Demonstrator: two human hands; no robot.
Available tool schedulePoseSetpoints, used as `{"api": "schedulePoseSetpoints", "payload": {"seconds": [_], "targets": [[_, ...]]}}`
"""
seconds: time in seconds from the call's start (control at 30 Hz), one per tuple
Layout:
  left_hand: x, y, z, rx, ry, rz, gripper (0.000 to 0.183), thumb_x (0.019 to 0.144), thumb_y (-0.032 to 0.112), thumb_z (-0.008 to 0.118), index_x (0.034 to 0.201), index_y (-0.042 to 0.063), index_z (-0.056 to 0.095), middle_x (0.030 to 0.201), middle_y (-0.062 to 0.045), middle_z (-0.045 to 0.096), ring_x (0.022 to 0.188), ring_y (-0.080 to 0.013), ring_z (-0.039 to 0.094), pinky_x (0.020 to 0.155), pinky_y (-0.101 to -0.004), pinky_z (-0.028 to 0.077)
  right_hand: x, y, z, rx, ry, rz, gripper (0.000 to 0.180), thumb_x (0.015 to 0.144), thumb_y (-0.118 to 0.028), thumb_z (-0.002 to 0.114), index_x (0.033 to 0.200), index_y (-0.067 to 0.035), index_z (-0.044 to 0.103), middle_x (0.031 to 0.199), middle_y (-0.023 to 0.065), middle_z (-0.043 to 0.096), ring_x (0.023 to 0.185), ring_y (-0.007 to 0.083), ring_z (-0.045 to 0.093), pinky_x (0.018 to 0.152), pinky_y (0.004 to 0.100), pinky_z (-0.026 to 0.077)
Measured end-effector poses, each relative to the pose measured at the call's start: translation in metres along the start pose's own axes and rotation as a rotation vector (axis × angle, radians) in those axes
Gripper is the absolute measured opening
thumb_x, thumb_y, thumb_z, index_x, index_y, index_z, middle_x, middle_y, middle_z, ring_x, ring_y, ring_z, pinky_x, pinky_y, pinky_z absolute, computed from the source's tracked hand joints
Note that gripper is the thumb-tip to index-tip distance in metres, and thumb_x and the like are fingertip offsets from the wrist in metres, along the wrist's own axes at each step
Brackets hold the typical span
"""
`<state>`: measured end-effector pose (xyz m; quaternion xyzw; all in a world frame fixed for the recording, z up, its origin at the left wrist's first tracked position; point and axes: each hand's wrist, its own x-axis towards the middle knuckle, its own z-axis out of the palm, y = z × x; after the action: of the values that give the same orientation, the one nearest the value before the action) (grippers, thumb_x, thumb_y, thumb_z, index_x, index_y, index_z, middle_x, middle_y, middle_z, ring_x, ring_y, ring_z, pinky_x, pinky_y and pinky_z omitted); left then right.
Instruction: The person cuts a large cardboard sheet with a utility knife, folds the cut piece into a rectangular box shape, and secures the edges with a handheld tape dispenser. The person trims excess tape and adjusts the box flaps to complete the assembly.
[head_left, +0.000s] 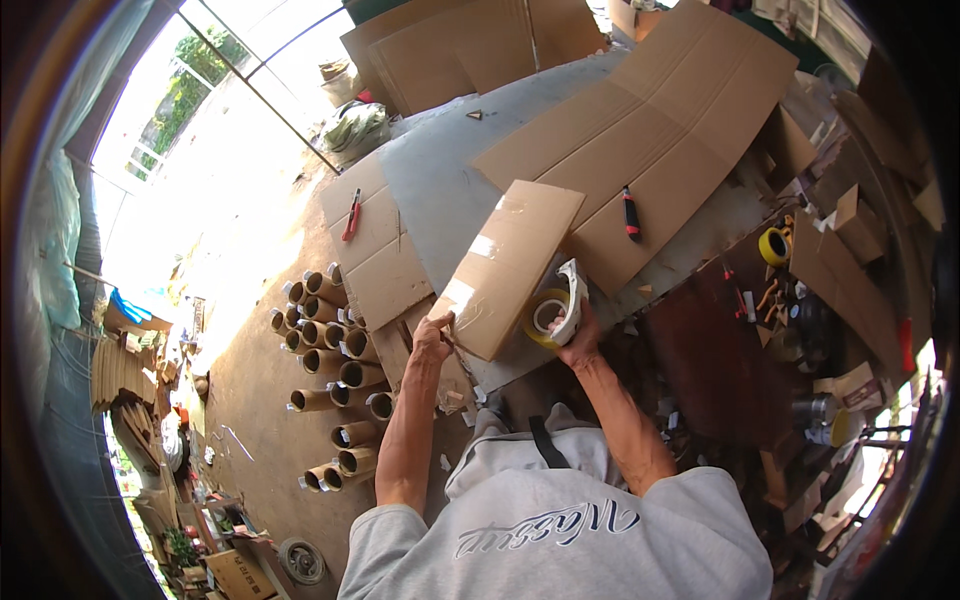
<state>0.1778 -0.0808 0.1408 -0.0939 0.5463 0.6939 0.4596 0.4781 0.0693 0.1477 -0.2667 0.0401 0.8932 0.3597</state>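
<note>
My left hand (433, 337) grips the near left corner of a long, flat cardboard box (517, 247). Strips of shiny clear tape show on the box's upper face. In my right hand (576, 337) is a white tape dispenser (574, 296) with a roll of yellowish packing tape (537, 316). The dispenser is just right of the box's near end; whether they touch I cannot tell. Underneath lies a grey-topped worktable (427, 187).
A red utility knife (352, 215) rests on a cardboard piece at left. A black-and-red cutter (630, 214) lies on a large cardboard sheet (660, 112). Several cardboard tubes (322, 361) stand on the floor left. Another yellow tape roll (774, 247) sits right.
</note>
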Motion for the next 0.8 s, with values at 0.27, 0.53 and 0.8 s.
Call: {"api": "schedulePoseSetpoints", "payload": {"seconds": [0.27,0.53,0.8], "targets": [[-0.026,0.004,0.034,0.572,-0.026,0.638,0.06,0.082,-0.018,0.066,0.139,0.0,0.068,0.122,-0.008,0.076,0.103,-0.0161,0.071,0.093,-0.0294,0.057,-0.041,-0.027,-0.011,-0.524,-0.001,-0.196,0.039,0.105,-0.045,0.061,0.1,-0.007,0.071,0.079,0.002,0.068,0.067,0.018,0.066,0.064,0.0358,0.056],[-0.006,0.015,-0.008,0.8,-0.056,0.726,0.068,0.085,-0.007,0.073,0.151,0.002,0.059,0.112,-0.008,0.078,0.096,-0.0174,0.071,0.085,-0.0309,0.058,-0.111,-0.023,0.012,-1.277,-0.37,-0.235,0.037,0.105,-0.032,0.069,0.102,0.004,0.074,0.083,-0.002,0.07,0.077,0.0069,0.057,0.068,0.0285,0.049],[-0.131,0.005,0.07,0.62,-0.17,0.457,0.058,0.099,0.03,0.079,0.142,-0.003,0.058,0.128,-0.016,0.066,0.119,-0.0214,0.063,0.096,-0.0368,0.053,-0.113,0.007,0.049,-1.43,-0.479,-0.201,0.038,0.101,-0.031,0.074,0.112,0.006,0.074,0.088,0.0082,0.076,0.084,0.0093,0.063,0.074,0.0319,0.055]]}}
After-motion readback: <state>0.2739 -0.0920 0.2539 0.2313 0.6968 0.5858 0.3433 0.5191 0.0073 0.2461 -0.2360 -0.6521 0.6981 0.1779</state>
